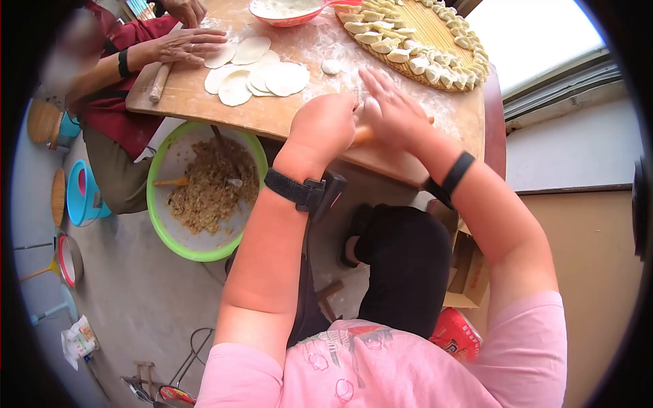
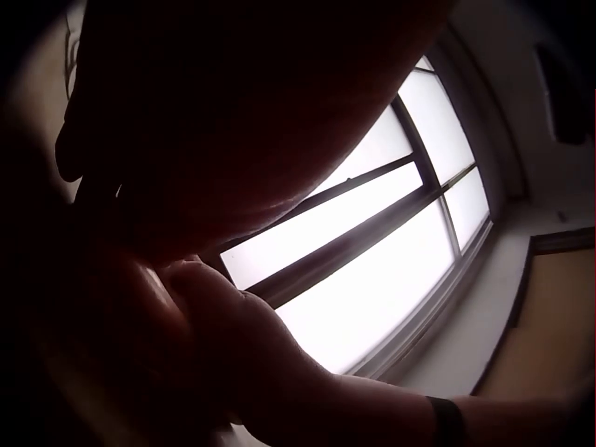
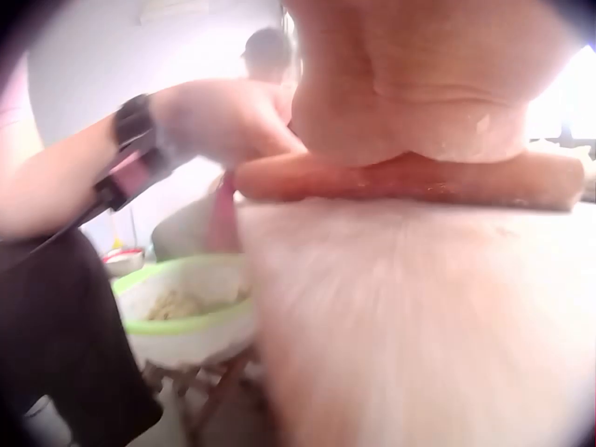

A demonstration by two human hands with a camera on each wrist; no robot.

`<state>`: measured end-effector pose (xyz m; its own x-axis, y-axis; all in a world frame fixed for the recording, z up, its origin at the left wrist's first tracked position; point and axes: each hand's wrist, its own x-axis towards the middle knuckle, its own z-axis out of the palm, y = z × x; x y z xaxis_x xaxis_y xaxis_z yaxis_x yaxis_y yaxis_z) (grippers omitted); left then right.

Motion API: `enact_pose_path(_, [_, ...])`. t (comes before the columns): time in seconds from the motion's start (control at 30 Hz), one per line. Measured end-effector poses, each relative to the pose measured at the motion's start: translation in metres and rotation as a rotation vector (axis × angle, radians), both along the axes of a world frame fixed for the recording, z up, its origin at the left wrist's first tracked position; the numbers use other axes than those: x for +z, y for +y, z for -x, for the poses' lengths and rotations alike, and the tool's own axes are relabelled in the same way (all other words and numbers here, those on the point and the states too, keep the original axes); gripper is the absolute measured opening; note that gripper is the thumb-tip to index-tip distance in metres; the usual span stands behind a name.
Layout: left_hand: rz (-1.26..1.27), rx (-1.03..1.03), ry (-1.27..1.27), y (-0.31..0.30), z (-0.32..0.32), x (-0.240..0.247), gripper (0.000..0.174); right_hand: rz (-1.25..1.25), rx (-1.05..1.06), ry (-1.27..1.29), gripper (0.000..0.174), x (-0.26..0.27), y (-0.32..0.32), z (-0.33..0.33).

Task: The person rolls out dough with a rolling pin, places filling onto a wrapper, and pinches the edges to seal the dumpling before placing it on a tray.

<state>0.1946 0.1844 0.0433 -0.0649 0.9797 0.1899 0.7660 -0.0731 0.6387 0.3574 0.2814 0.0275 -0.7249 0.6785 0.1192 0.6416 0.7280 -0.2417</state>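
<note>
My right hand lies with its fingers straight, and its palm presses on a wooden rolling pin at the near edge of the floured board. In the right wrist view the pin stretches crosswise under the heel of that hand. My left hand is curled beside the right, close to the pin's left end; I cannot tell what its fingers hold, as its back hides them. A small dough disc lies just beyond. Several round dumpling wrappers overlap on the board to the left. The left wrist view is mostly dark.
Another person's hand is at the board's left, near a second rolling pin. A round tray carries dumplings at the back right. A red bowl of flour stands behind. Below, a green-rimmed basin holds filling.
</note>
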Motion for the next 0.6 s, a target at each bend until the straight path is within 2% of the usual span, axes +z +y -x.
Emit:
enact_pose_path(0.03, [0.018, 0.016, 0.004, 0.002, 0.0, 0.0, 0.013, -0.159, 0.034, -0.004, 0.057, -0.023, 0.033, 0.009])
enact_pose_path(0.1, [0.052, 0.045, 0.008, 0.009, 0.0, -0.001, 0.013, -0.306, 0.042, 0.01, 0.057, -0.036, 0.047, 0.018])
enact_pose_path(0.2, [0.037, 0.068, -0.03, 0.019, -0.007, -0.01, 0.013, -0.182, -0.025, 0.029, 0.057, -0.034, 0.029, 0.007])
enact_pose_path(0.27, [-0.002, 0.065, -0.034, 0.018, -0.005, -0.01, 0.013, 0.022, -0.046, -0.007, 0.057, 0.005, -0.029, -0.015])
enact_pose_path(0.33, [-0.019, 0.057, -0.056, 0.014, -0.002, -0.007, 0.013, -0.01, 0.008, -0.058, 0.056, 0.018, -0.044, -0.031])
enact_pose_path(0.47, [-0.043, 0.027, -0.102, 0.0, 0.009, -0.002, 0.014, -0.186, 0.103, -0.126, 0.057, 0.005, -0.021, -0.014])
enact_pose_path(0.5, [-0.058, 0.02, -0.107, -0.003, 0.01, -0.002, 0.014, 0.016, -0.042, 0.046, 0.054, 0.0, -0.007, 0.003])
enact_pose_path(0.6, [0.042, 0.092, -0.009, 0.002, 0.008, 0.001, 0.014, -0.447, 0.1, -0.411, 0.052, 0.001, 0.025, 0.03])
